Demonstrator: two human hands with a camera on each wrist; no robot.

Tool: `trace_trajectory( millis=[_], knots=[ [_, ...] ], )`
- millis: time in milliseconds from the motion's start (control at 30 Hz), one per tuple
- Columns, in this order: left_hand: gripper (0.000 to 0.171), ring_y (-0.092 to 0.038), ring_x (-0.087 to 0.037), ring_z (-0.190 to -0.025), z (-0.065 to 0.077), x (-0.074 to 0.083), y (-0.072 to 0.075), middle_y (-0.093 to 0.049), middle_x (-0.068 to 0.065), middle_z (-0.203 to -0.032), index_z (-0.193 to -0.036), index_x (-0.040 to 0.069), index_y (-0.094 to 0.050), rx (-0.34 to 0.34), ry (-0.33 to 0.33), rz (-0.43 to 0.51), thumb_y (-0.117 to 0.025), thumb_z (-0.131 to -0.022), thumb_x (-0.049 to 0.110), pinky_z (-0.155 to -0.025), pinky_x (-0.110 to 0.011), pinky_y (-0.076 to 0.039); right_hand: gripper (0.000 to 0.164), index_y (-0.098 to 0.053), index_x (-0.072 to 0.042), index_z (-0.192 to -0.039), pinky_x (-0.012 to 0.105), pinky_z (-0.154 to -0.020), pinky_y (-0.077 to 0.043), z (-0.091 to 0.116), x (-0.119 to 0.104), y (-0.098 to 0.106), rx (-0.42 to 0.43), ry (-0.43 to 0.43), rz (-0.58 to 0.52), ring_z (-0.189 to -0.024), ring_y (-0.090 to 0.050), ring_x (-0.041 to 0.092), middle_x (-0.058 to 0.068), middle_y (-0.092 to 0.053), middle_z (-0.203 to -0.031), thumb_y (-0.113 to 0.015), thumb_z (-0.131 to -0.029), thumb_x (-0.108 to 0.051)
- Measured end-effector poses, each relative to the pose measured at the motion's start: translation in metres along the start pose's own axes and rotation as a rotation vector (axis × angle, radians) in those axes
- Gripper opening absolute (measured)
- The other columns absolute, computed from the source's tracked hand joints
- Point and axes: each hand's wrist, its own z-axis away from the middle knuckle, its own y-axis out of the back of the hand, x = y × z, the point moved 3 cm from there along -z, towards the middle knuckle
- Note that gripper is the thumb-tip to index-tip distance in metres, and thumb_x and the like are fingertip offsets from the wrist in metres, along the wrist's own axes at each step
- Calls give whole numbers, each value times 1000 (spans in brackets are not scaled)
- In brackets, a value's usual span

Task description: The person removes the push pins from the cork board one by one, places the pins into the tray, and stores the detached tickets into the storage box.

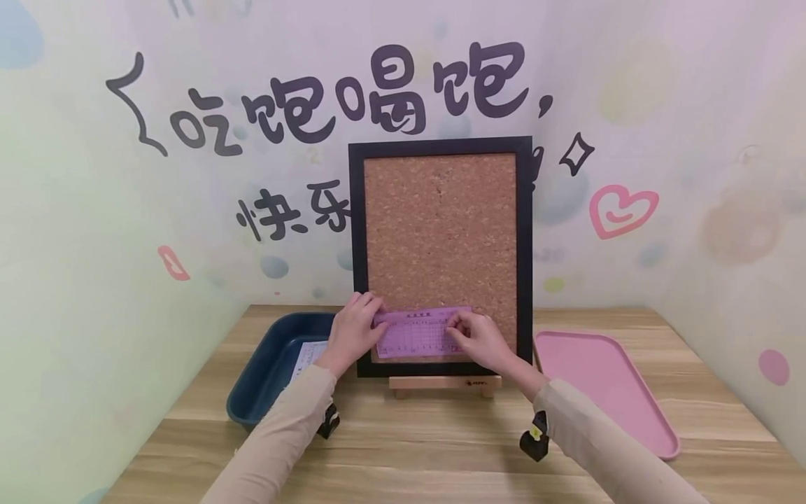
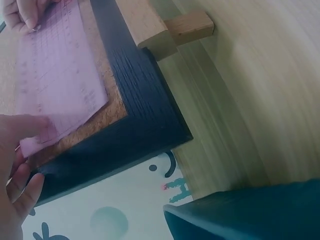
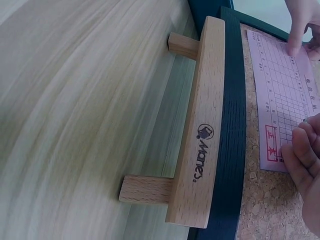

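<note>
A purple printed form slip (image 1: 412,334) lies against the lower part of a black-framed cork board (image 1: 441,224). At the slip's left end, my left hand (image 1: 355,331) has its thumb on the printed face, with the other fingers curled by the slip's edge and the frame. My right hand (image 1: 481,341) is over the slip's right part, thumb and fingertips pinched together. Between them a small shiny pin-like piece (image 2: 36,28) peeks out in the left wrist view, mostly hidden by the fingers. A red stamp box marks the slip (image 3: 271,143) near that hand.
The board leans on a wooden easel (image 1: 445,382) on the wood-grain table (image 1: 415,448). To the left stands a dark blue bin (image 1: 252,392) with a white printed paper (image 1: 306,357) inside. A pink tray (image 1: 604,378) lies to the right. A decorated wall rises behind.
</note>
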Motion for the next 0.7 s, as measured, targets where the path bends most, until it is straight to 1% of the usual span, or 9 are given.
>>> trace_trajectory(
  millis=[133, 300, 433, 567, 700],
  knots=[
    [10, -46, -14, -71, -1, -4, 2, -63, -1, -82, -85, 10, -65, -23, 15, 29, -71, -78, 14, -57, -22, -43, 6, -60, -5, -84, 20, -47, -38, 0, 0, 0, 9, 4, 8, -54, -43, 6, -2, -53, -65, -59, -87, -9],
    [7, -47, -13, -68, -3, -6, 4, -63, -1, -78, -86, 10, -67, -119, 59, 63, -69, -80, 15, -57, -22, -43, 5, -60, -5, -85, 20, -48, -38, -1, 0, -1, 26, -7, 19, -54, -43, 7, -1, -54, -66, -58, -88, -8],
    [9, -50, -13, -67, -4, -7, 6, -66, -2, -79, -88, 10, -69, -187, 86, 72, -67, -82, 17, -60, -24, -46, 4, -60, -6, -85, 20, -48, -37, -1, 0, -1, 25, -13, 20, -55, -43, 7, -1, -54, -67, -58, -88, -8],
    [10, -54, -13, -65, -4, -7, 6, -68, -2, -79, -88, 10, -70, -210, 81, 59, -68, -81, 18, -63, -27, -50, 4, -60, -6, -86, 20, -49, -37, -1, 0, -1, 16, -10, 17, -55, -43, 7, -1, -54, -68, -58, -88, -8],
    [10, -54, -12, -64, -3, -9, 6, -67, -2, -77, -86, 10, -71, -224, 77, 51, -68, -81, 19, -63, -27, -50, 4, -60, -5, -86, 20, -48, -38, 1, 0, 2, 7, -1, -4, -55, -43, 6, 0, -55, -68, -58, -88, -8]
  ],
)
